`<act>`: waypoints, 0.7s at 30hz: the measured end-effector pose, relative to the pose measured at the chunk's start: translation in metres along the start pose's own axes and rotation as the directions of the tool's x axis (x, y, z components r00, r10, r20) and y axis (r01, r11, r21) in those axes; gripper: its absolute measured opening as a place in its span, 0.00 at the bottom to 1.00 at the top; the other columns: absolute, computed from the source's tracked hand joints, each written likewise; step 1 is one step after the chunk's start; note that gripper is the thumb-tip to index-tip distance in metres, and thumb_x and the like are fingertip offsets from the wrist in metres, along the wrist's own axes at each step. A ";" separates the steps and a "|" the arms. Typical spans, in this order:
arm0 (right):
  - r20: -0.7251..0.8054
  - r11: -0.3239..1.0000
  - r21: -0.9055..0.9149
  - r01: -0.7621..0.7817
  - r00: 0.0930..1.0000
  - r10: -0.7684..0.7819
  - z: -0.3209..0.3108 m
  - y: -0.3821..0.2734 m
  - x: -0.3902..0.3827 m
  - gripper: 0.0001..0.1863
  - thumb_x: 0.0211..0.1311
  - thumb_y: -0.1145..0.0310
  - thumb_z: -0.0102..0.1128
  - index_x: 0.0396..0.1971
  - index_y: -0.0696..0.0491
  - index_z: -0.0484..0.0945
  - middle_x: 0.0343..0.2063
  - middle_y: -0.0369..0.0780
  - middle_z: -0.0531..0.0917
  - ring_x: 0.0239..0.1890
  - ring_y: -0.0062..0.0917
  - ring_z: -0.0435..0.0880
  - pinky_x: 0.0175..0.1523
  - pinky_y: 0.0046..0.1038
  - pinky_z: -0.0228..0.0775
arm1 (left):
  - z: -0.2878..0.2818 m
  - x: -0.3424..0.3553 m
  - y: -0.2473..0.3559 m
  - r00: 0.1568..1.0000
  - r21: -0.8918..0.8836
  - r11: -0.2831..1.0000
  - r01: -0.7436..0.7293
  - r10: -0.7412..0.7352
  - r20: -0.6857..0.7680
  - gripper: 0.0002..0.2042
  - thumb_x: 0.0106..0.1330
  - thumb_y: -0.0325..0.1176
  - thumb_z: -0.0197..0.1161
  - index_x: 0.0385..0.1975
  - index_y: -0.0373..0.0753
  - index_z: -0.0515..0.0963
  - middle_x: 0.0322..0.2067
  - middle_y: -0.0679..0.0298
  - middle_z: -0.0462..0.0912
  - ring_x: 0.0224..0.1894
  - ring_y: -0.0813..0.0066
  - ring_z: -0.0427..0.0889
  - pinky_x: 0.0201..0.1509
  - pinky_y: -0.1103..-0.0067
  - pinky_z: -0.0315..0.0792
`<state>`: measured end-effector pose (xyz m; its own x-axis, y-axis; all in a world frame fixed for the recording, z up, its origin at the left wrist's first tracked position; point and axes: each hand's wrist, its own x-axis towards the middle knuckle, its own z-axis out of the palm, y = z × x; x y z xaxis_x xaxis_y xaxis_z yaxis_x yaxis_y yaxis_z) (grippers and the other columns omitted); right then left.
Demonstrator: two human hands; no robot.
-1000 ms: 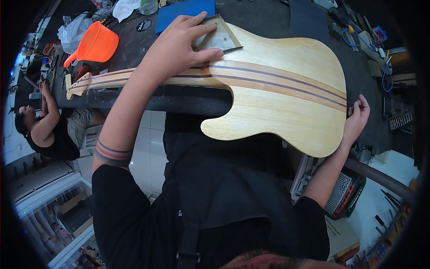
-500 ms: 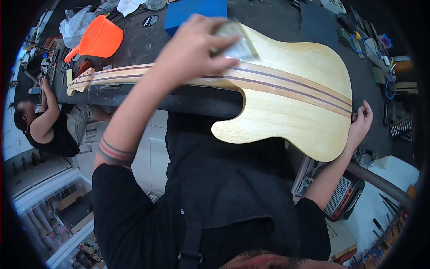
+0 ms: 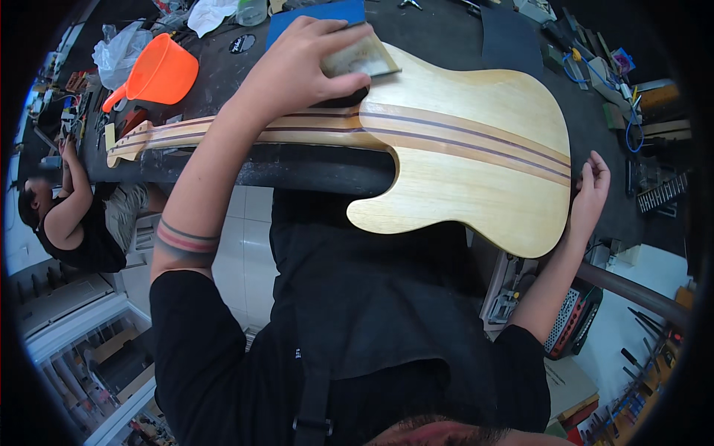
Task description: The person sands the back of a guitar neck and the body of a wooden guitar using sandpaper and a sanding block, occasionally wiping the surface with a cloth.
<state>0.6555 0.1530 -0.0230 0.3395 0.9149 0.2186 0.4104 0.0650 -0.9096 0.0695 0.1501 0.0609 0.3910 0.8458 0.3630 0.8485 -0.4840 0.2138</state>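
Observation:
A pale wooden guitar body point(image 3: 476, 189) with darker lengthwise stripes lies back upward, its neck point(image 3: 186, 134) reaching left to the headstock point(image 3: 123, 152). My left hand point(image 3: 297, 70) is closed on a flat, pale, speckled square pad point(image 3: 363, 53) with a dark edge, at the body's upper left corner by the neck joint. My right hand point(image 3: 591, 189) is at the body's right end, fingers apart and loosely curled beside the edge, with nothing visible in them; whether it touches the wood is unclear.
On the dark workbench point(image 3: 431, 37) are an orange dipper point(image 3: 163, 70), a plastic bag point(image 3: 115, 59), a blue block point(image 3: 290, 22) behind my left hand, and tools with a blue hose point(image 3: 634, 134) at right. A co-worker point(image 3: 82, 230) works at far left.
My left hand swept right and down with the pad, blurred half a second ago, and is now back up and left. The guitar and my right hand have shifted slightly in view.

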 end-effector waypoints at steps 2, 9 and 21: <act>-0.040 0.995 -0.034 0.094 0.995 -0.095 0.001 -0.023 -0.009 0.20 0.90 0.69 0.63 0.74 0.55 0.82 0.59 0.35 0.83 0.51 0.14 0.78 0.53 0.21 0.70 | -0.015 -0.001 -0.004 0.997 -0.043 0.997 0.058 -0.059 -0.040 0.34 0.76 0.47 0.79 0.81 0.49 0.82 0.75 0.47 0.85 0.75 0.49 0.81 0.82 0.59 0.75; 0.105 0.974 0.137 0.178 0.976 -0.193 0.036 -0.105 -0.063 0.16 0.90 0.74 0.60 0.69 0.59 0.82 0.59 0.36 0.83 0.60 0.19 0.80 0.68 0.25 0.71 | -0.041 -0.027 -0.003 0.913 -0.939 -0.343 0.004 -0.382 0.143 0.49 0.86 0.72 0.49 0.93 0.38 0.54 0.86 0.34 0.64 0.83 0.29 0.73 0.83 0.42 0.75; 0.465 0.860 -0.021 0.510 0.767 -0.443 0.108 -0.212 -0.108 0.13 0.78 0.77 0.65 0.58 0.54 0.85 0.59 0.42 0.83 0.64 0.34 0.82 0.65 0.34 0.72 | -0.022 -0.053 0.028 0.930 -0.787 -0.615 -0.052 -0.316 0.186 0.49 0.87 0.73 0.43 0.89 0.33 0.62 0.81 0.31 0.72 0.78 0.32 0.80 0.79 0.42 0.79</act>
<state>0.4403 0.0838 0.1075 -0.3150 0.8578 0.4061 0.5437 0.5138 -0.6636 0.0647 0.0867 0.0680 0.1622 0.9815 0.1016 -0.8227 0.0776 0.5632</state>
